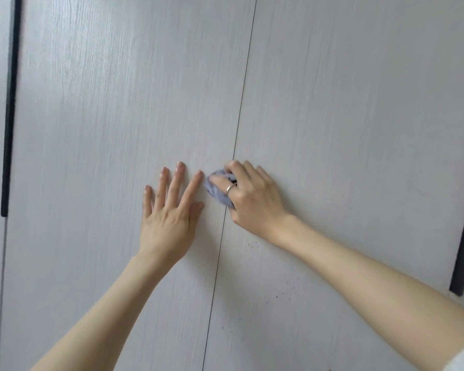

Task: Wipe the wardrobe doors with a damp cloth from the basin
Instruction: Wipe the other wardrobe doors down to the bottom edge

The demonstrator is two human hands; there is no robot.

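Two pale wardrobe doors (359,129) meet at a thin up-and-down seam (241,108). The right hand (255,199) grips a balled blue cloth (217,191) right on it. The left hand (169,210) lies flat, fingers (178,178) spread, just beside.

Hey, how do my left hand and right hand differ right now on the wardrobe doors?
The left hand lies flat with straight, spread fingers and holds nothing; the right hand is curled round a bunched blue cloth. The right hand wears a ring; the left shows none. Both touch the doors beside the centre seam.
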